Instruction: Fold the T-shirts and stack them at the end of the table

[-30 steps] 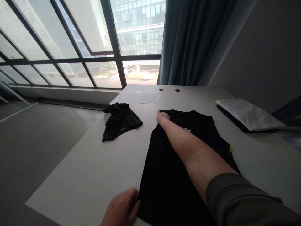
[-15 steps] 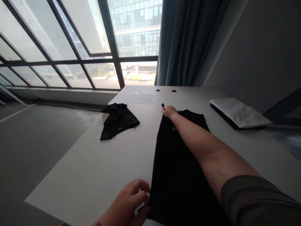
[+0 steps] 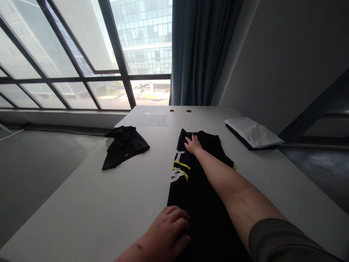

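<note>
A black garment (image 3: 203,203) with white and yellow print lies lengthwise on the white table (image 3: 109,203), folded into a narrow strip. My right hand (image 3: 193,144) rests flat on its far end, fingers spread and open. At the near end my left hand (image 3: 169,231) lies palm down on the garment's left edge, fingers stretched out over the cloth. Neither hand grips anything.
A crumpled black garment (image 3: 124,145) lies at the table's left. Sheets of paper (image 3: 148,118) sit near the far edge by two cable holes (image 3: 180,110). A folded white cloth on a dark one (image 3: 252,133) lies at the right. Windows and a curtain stand behind.
Both hands carried the garment's left side over to the right and let go; the print now shows on top. The hands went from pinching the edge to lying flat.
</note>
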Demonstrator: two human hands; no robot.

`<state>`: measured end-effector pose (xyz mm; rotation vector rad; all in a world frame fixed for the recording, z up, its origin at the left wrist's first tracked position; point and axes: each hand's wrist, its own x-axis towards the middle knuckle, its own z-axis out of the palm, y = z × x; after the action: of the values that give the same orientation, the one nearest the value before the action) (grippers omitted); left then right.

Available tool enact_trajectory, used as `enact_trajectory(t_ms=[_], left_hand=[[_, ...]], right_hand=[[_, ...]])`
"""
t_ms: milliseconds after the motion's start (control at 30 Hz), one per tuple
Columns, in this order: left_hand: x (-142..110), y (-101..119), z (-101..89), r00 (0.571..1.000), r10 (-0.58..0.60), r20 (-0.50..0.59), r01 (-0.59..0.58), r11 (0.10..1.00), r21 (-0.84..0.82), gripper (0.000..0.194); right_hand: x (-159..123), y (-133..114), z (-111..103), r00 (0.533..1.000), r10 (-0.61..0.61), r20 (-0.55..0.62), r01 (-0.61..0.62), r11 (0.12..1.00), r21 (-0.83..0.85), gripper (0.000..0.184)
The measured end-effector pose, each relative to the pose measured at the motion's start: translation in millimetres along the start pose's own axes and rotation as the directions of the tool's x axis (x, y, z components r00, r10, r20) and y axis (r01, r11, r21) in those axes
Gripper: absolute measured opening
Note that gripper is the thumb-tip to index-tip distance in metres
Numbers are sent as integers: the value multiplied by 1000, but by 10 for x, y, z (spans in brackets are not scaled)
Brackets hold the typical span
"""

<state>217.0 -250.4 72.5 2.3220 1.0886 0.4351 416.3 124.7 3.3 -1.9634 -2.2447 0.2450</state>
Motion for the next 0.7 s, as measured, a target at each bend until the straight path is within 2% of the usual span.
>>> enact_trajectory(t_ms=[67,133,200,300,367,500,600,700], left_hand=[[40,-65,96,997,-81,4,79,989,127,46],[46,-133,201,993,-112,26,103,966,237,68],[37,-184,275,994,-99,45,81,951,298,75],[82,-238,275,996,-83,27,70,942,328,72],[187,-287,222,994,-108,-13,105,932,346,67],[470,-459,156,984,-146,-102,175,900,399,62],[567,-575,203,982,-150,-118,187,886,425,65],[542,-616,271,981,-150,-120,188,879,438,69]], right_hand=[[11,6,65,999,5,-33,-4,1000,16,71],[43,20,93,998,4,-56,-2,1000,29,74],[87,41,87,998,15,-69,-12,999,40,75],[169,51,36,989,59,-135,-57,998,18,72],[240,18,-3,987,5,-158,-10,1000,-29,65],[436,-144,-7,988,-147,-51,144,988,-64,61],[603,-253,59,987,-157,40,159,985,-60,67],[756,-286,129,987,-134,88,140,988,-66,74]])
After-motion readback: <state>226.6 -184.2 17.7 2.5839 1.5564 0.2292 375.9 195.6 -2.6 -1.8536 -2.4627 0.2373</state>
